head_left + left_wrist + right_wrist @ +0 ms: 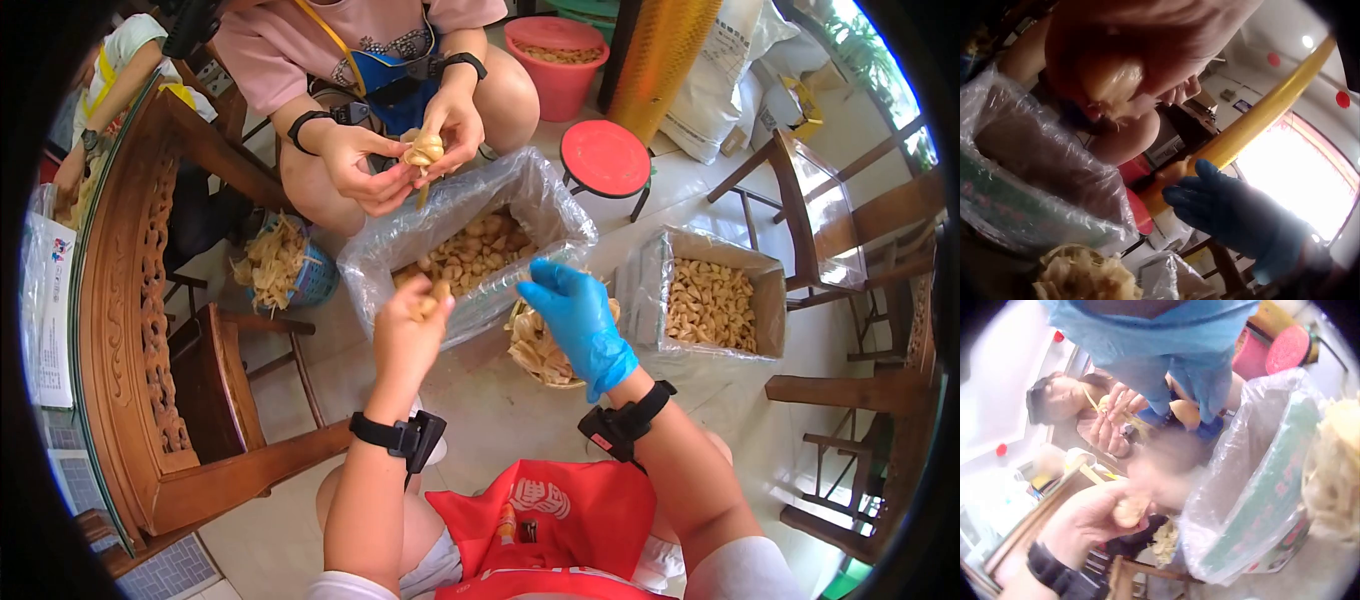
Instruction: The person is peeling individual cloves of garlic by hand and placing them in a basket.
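Note:
My bare left hand [408, 340] is curled round garlic [428, 303] above the near left side of the plastic-lined box [375, 245]. The left wrist view shows this garlic [1113, 78] close up under the palm [1166, 37]. To its right, my right hand [580, 325] wears a blue glove. Its gloved fingers pinch a pale clove [1185, 414] in the right wrist view. Below that hand stands a basket of peeled skins [540, 350]. Loose garlic [475, 250] lies inside the lined box.
Opposite, a person's hands [400, 160] hold a garlic bulb [425, 150]. A second lined box [775, 310] of cloves stands at right, beyond it a wooden chair [820, 215]. Near the lined box are a red stool [605, 158] and a blue basket of skins [318, 275].

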A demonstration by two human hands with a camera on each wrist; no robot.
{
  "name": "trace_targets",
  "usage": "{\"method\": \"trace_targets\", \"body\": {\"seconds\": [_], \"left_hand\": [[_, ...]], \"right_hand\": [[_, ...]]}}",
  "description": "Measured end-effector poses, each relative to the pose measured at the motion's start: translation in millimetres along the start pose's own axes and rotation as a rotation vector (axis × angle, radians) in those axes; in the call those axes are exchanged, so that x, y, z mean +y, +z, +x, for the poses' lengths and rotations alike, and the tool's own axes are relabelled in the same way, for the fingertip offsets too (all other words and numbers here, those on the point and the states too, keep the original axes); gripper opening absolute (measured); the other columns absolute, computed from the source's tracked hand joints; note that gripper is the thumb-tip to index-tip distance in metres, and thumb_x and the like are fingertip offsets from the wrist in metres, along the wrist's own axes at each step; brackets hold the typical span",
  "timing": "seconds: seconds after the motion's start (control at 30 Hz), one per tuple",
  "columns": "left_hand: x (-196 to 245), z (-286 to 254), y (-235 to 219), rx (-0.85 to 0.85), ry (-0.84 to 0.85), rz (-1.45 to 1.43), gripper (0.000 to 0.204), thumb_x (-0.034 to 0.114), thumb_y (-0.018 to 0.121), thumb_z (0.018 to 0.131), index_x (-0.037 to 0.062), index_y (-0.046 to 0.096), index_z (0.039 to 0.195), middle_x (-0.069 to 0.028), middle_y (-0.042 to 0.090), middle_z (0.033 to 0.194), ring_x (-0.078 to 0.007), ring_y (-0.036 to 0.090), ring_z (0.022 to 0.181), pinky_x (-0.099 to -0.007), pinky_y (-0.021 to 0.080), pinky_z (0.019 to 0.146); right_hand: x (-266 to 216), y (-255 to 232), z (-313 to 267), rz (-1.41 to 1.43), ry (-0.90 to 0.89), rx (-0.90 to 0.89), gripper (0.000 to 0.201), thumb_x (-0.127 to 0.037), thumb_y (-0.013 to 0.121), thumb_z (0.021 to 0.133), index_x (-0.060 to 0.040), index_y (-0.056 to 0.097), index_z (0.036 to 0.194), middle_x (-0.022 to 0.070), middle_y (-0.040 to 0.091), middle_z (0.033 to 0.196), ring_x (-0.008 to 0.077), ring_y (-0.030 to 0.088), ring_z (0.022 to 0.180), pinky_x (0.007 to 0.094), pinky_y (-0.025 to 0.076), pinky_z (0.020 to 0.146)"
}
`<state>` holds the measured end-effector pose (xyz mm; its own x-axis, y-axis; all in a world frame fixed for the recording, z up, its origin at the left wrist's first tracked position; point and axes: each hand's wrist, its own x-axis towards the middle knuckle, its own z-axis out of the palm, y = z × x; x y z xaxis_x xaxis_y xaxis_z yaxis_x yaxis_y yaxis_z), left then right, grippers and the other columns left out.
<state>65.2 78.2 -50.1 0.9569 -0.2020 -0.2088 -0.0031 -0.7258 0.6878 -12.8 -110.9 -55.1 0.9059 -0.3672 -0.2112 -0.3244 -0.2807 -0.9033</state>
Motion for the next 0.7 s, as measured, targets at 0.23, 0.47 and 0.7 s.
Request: {"method": "trace_targets", "body": {"seconds": [0.23, 0.47, 0.7], "left_hand": [[7, 9, -17, 0.154, 0.048, -0.404, 0.054, 0.019, 0.074, 0.074, -0.0025, 0.051, 0.118, -0.0138, 0.064, 0.101, -0.0165, 0.063, 0.083, -0.0289, 0.051, 0.070], [18, -6, -15, -0.301, 0.000, -0.722, 0.054, 0.002, 0.076, 0.068, 0.0057, 0.044, 0.111, -0.0056, 0.055, 0.108, -0.0127, 0.055, 0.094, -0.0245, 0.046, 0.080], [29, -11, 0, -0.585, 0.112, -0.791, 0.052, 0.000, 0.063, 0.079, 0.0006, 0.039, 0.126, -0.0048, 0.054, 0.109, -0.0125, 0.055, 0.097, -0.0254, 0.045, 0.084]], "right_hand": [[2, 15, 13, 0.355, 0.119, 0.011, 0.038, -0.022, 0.063, 0.085, 0.0036, 0.056, 0.112, 0.0106, 0.063, 0.098, 0.0141, 0.057, 0.087, 0.0284, 0.046, 0.077], [-17, 11, 4, 0.485, 0.004, -0.125, 0.035, -0.020, 0.062, 0.086, 0.0013, 0.056, 0.113, 0.0083, 0.062, 0.099, 0.0130, 0.055, 0.088, 0.0275, 0.045, 0.078], [-21, 5, -4, 0.394, -0.148, -0.227, 0.035, -0.018, 0.062, 0.085, -0.0013, 0.056, 0.115, 0.0095, 0.062, 0.097, 0.0159, 0.057, 0.087, 0.0296, 0.046, 0.078]]}}
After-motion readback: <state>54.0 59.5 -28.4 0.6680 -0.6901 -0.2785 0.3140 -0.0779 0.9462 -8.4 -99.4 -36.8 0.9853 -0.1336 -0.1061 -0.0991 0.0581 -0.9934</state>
